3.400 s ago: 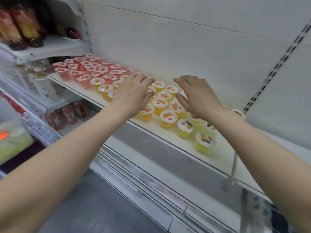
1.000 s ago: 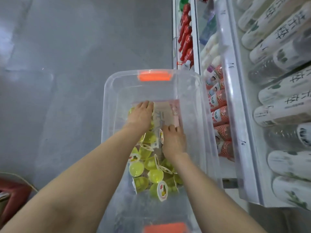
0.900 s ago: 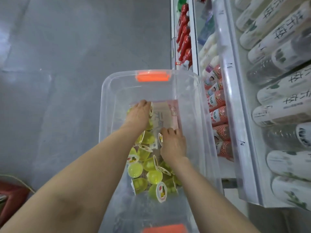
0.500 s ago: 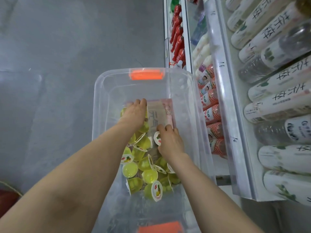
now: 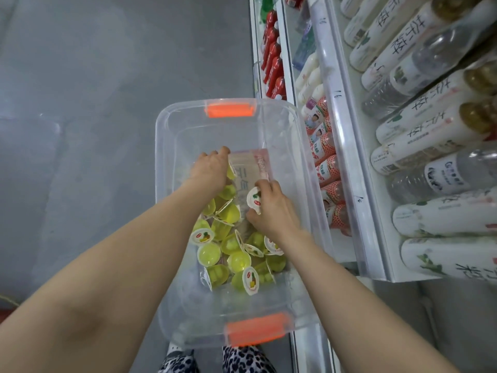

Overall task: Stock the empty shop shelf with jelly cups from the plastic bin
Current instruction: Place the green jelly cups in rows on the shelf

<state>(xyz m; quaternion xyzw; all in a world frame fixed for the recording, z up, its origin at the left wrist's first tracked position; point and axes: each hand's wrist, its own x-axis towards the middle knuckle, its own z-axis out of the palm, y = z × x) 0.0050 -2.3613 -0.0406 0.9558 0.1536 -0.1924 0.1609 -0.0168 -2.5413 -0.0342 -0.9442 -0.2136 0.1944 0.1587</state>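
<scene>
A clear plastic bin (image 5: 172, 135) with orange handles sits on the floor below me. A heap of several yellow-green jelly cups (image 5: 228, 254) lies in its near half. My right hand (image 5: 271, 211) is inside the bin and grips a jelly cup (image 5: 254, 199) whose white lid faces up. My left hand (image 5: 212, 170) is curled over cups at the far end of the heap, with a yellow cup showing at its fingers. The shelf with the stocked cups is out of view.
A shelf unit (image 5: 347, 146) stands right of the bin, with rows of white-labelled bottles (image 5: 419, 146), small red-patterned bottles (image 5: 326, 168) and red bottles (image 5: 271, 55). Grey floor (image 5: 80, 103) spreads to the left. A flat pink-and-white label (image 5: 250, 168) lies in the bin bottom.
I have turned from the shelf down to the bin. Both hands reached into the cup heap, and my right hand has lifted one cup so that its lid shows.
</scene>
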